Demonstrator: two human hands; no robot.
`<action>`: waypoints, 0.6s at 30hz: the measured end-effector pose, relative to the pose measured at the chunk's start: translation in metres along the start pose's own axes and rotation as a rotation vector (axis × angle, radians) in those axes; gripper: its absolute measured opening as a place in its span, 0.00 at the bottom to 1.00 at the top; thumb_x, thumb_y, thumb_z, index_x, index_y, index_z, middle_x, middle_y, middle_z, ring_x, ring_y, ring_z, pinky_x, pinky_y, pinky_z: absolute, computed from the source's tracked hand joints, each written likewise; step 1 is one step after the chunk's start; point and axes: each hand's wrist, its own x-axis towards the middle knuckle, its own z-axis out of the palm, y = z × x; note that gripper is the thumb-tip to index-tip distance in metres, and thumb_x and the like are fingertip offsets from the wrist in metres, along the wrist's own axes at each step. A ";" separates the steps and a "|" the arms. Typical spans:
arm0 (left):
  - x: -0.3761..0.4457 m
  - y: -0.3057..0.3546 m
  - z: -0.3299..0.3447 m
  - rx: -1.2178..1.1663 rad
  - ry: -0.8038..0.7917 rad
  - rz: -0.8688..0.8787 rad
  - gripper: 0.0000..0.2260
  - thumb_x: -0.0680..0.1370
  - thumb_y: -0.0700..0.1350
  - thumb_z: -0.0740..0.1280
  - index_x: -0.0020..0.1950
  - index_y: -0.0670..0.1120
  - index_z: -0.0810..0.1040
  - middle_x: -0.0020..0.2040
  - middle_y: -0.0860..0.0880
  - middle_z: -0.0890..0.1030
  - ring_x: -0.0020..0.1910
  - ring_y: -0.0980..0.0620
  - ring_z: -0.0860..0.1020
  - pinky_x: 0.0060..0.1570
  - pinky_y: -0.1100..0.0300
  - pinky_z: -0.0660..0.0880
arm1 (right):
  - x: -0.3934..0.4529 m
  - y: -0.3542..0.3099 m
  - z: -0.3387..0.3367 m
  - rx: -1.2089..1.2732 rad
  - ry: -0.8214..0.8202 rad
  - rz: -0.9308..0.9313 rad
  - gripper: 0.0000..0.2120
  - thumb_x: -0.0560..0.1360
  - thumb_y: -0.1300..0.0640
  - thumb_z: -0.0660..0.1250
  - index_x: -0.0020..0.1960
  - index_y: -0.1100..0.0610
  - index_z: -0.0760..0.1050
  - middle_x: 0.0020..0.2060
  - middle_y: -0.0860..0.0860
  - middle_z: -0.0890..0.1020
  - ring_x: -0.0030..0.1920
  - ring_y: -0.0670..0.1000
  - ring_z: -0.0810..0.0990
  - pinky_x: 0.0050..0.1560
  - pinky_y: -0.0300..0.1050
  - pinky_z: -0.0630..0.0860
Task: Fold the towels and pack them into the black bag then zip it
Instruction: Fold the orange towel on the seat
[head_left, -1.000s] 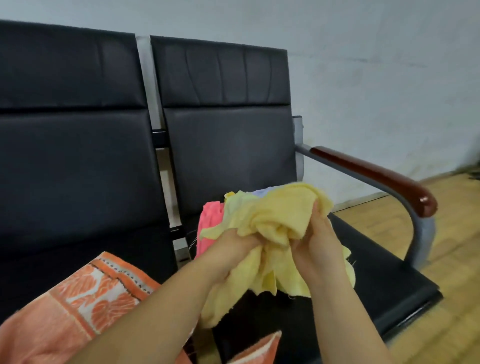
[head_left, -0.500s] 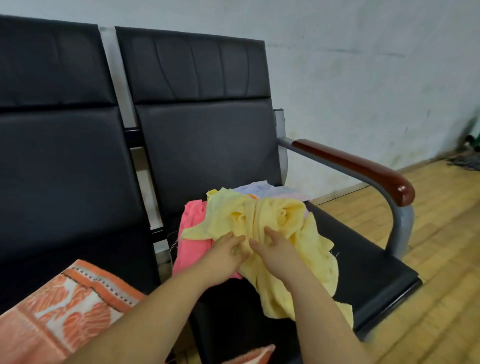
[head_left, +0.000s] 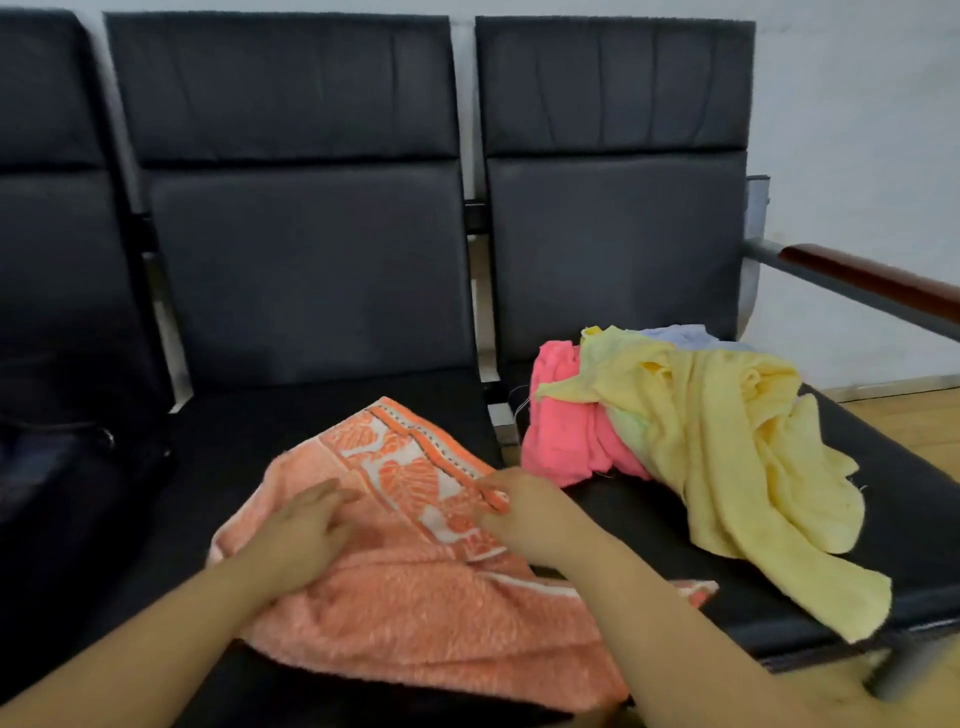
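An orange towel (head_left: 415, 613) with a white leaf-patterned border lies spread on the middle seat. My left hand (head_left: 301, 535) rests flat on its left part with fingers straight. My right hand (head_left: 524, 512) pinches the towel's patterned edge near the seat's right side. On the right seat sits a loose pile: a yellow towel (head_left: 727, 457) draped over a pink towel (head_left: 566, 426), with a pale blue one (head_left: 680, 335) behind. A black bag (head_left: 57, 467) sits on the left seat, dark and hard to make out.
The row of black padded seats (head_left: 311, 270) stands against a white wall. A metal armrest with a wooden top (head_left: 872, 280) ends the row at the right. Wooden floor (head_left: 914, 421) shows beyond it.
Both hands have let go of the yellow towel, which now lies on the pile. They moved left onto the orange towel, and my view swung left with them.
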 end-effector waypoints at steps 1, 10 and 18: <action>-0.011 -0.018 0.000 0.025 -0.039 -0.033 0.22 0.81 0.57 0.56 0.74 0.56 0.62 0.77 0.50 0.60 0.76 0.52 0.58 0.75 0.57 0.52 | 0.002 -0.003 0.011 -0.044 -0.005 0.000 0.18 0.76 0.46 0.63 0.63 0.51 0.77 0.61 0.50 0.77 0.61 0.52 0.76 0.58 0.44 0.73; -0.085 -0.049 -0.009 0.051 0.035 -0.054 0.25 0.79 0.64 0.53 0.75 0.63 0.57 0.68 0.56 0.73 0.67 0.53 0.70 0.64 0.59 0.67 | -0.001 -0.025 0.054 -0.222 0.066 0.146 0.12 0.78 0.43 0.62 0.48 0.51 0.77 0.48 0.52 0.77 0.47 0.54 0.78 0.45 0.46 0.73; -0.113 -0.055 -0.007 0.199 0.060 -0.028 0.14 0.79 0.61 0.56 0.39 0.58 0.73 0.47 0.56 0.75 0.51 0.54 0.74 0.47 0.60 0.69 | -0.028 -0.030 0.066 -0.384 -0.096 0.212 0.15 0.74 0.43 0.68 0.43 0.54 0.70 0.41 0.50 0.75 0.42 0.51 0.76 0.36 0.43 0.69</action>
